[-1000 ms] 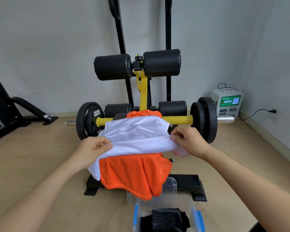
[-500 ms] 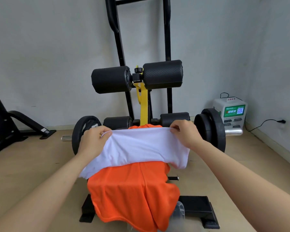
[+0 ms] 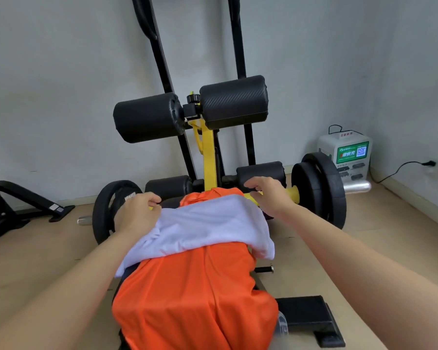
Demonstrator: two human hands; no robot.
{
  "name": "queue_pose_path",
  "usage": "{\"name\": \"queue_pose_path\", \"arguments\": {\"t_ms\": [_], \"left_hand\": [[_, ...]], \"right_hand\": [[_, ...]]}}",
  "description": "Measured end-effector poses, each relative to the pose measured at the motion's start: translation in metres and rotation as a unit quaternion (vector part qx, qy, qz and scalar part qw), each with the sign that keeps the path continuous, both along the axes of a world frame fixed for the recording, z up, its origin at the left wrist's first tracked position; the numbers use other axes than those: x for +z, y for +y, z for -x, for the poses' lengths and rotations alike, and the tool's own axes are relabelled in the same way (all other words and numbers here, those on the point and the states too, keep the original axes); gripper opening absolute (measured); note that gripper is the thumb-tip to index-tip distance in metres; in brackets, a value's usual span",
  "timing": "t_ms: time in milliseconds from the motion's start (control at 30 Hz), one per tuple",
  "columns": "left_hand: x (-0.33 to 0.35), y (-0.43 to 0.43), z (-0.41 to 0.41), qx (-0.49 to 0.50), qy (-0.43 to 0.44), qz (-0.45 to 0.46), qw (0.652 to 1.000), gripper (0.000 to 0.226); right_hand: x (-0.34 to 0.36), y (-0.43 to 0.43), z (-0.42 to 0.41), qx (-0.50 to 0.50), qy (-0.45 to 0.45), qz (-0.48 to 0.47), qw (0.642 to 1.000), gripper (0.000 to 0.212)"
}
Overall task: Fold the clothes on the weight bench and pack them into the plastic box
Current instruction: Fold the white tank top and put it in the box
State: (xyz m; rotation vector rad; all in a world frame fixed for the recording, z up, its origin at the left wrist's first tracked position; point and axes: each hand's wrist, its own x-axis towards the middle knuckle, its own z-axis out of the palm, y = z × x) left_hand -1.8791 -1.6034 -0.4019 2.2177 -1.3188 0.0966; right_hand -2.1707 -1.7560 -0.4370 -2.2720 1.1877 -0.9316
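White shirt (image 3: 208,223): soft matt cloth; orange shirt (image 3: 187,299): faintly shiny knit; roller pad (image 3: 234,102): textured black cover; yellow post (image 3: 209,160): glossy painted metal; floor (image 3: 36,248): matt wood

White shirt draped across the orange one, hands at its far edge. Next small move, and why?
Probably take the left end of the white shirt with the left hand and fold it toward the middle. It lies as a band whose ends hang off the orange garment, and the right hand is open, off the cloth.

White top (image 3: 208,223) lies crosswise atop orange top (image 3: 192,299) (draped lengthwise over wt bench (image 3: 210,160)), both rumpled.
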Motion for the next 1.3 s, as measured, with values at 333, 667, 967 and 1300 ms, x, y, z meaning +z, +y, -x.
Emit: {"name": "queue_pose_path", "arguments": {"t_ms": [333, 667, 967, 1300], "left_hand": [[-0.024, 0.065, 0.045, -0.183, -0.076, 0.008, 0.980, 0.051], [-0.040, 0.074, 0.058, -0.182, -0.094, -0.004, 0.979, 0.038], [-0.042, 0.075, 0.057, -0.178, -0.092, -0.005, 0.980, 0.035], [-0.032, 0.089, 0.049, -0.180, -0.017, 0.028, 0.983, 0.031]], "right_hand": [[-0.037, 0.037, 0.049, 0.007, 0.045, -0.211, 0.976, 0.032], [-0.069, 0.069, 0.047, -0.052, -0.054, -0.299, 0.951, 0.028], [-0.073, 0.039, 0.096, -0.213, -0.197, -0.267, 0.919, 0.016], [-0.024, 0.093, 0.024, -0.015, -0.111, -0.052, 0.992, 0.010]]}}
